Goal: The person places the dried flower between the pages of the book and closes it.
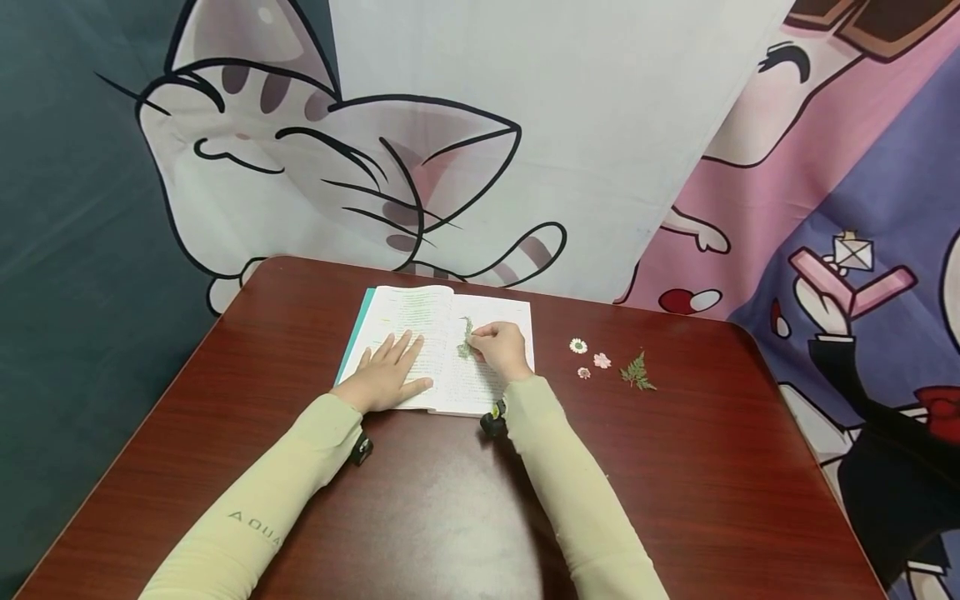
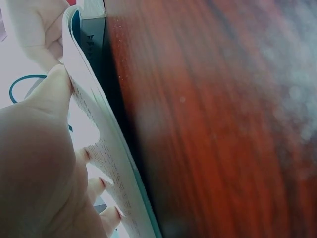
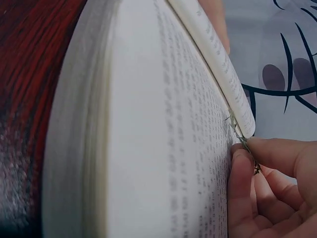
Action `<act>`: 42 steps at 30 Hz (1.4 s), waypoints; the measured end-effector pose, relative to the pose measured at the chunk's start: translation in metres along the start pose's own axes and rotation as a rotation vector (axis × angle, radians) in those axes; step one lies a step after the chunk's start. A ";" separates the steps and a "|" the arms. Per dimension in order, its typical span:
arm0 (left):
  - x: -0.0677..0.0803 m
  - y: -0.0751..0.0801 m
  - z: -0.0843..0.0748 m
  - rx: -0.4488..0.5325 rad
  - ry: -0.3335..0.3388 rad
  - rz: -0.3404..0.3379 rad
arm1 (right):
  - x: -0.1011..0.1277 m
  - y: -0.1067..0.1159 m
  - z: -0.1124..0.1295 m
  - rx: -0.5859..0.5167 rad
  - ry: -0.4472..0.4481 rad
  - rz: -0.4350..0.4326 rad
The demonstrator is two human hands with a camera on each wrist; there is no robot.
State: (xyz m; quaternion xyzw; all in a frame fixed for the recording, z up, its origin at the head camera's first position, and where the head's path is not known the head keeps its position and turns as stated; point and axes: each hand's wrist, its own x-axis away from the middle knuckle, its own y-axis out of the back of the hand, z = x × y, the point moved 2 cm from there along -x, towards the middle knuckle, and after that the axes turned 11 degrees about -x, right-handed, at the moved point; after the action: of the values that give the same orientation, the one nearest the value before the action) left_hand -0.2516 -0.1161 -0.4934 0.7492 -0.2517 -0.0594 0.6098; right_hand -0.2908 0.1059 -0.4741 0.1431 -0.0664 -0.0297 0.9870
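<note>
A reddish-brown wooden surface (image 1: 442,517) carries an opened book (image 1: 447,375). The left hand (image 1: 384,377) lies flat on its left page, fingers spread, holding nothing, seemingly to keep the leaves down. The right hand (image 1: 502,348) has its grip pinched on a dried green sprig (image 1: 465,337) just right of the fold, probably by fingertips because it looks fragile. Farther right lie three small flowers (image 1: 602,360) and a fern leaf (image 1: 637,372), set apart, perhaps against tangling; beyond hangs a cartoon-cat backdrop (image 1: 600,125).
</note>
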 end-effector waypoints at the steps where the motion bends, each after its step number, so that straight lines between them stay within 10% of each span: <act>1: 0.000 0.000 0.000 -0.001 0.002 0.000 | 0.000 0.000 0.000 0.012 0.006 0.001; 17: 0.003 0.005 -0.003 -0.018 0.007 0.013 | 0.003 0.002 -0.005 0.153 0.085 -0.082; 33: 0.009 0.012 -0.008 -0.005 -0.003 0.019 | 0.008 0.015 -0.009 -0.085 0.026 0.012; 42: 0.003 0.002 -0.001 0.005 -0.004 0.000 | 0.023 0.048 -0.008 -0.046 0.106 -0.121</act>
State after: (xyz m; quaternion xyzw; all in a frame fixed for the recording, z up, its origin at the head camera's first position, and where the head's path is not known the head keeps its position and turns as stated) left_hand -0.2493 -0.1169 -0.4902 0.7506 -0.2532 -0.0604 0.6073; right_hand -0.2655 0.1520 -0.4656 0.1257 -0.0047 -0.0831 0.9886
